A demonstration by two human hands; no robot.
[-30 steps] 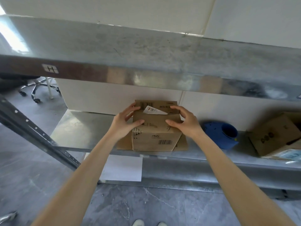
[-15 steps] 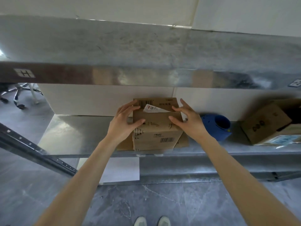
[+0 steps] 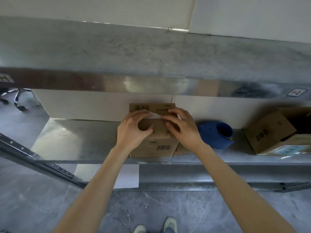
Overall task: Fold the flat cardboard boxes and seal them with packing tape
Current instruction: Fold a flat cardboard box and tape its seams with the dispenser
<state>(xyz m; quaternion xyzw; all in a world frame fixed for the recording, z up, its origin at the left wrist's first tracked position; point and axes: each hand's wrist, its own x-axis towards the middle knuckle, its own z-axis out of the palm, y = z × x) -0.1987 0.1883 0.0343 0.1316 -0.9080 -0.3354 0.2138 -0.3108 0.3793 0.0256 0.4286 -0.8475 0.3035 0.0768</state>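
Head view, downward over shelf [image 3: 70, 140]

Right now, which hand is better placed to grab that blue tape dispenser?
Probably the right hand: the blue tape dispenser sits on the shelf beside it; the left hand would have to cross the box.
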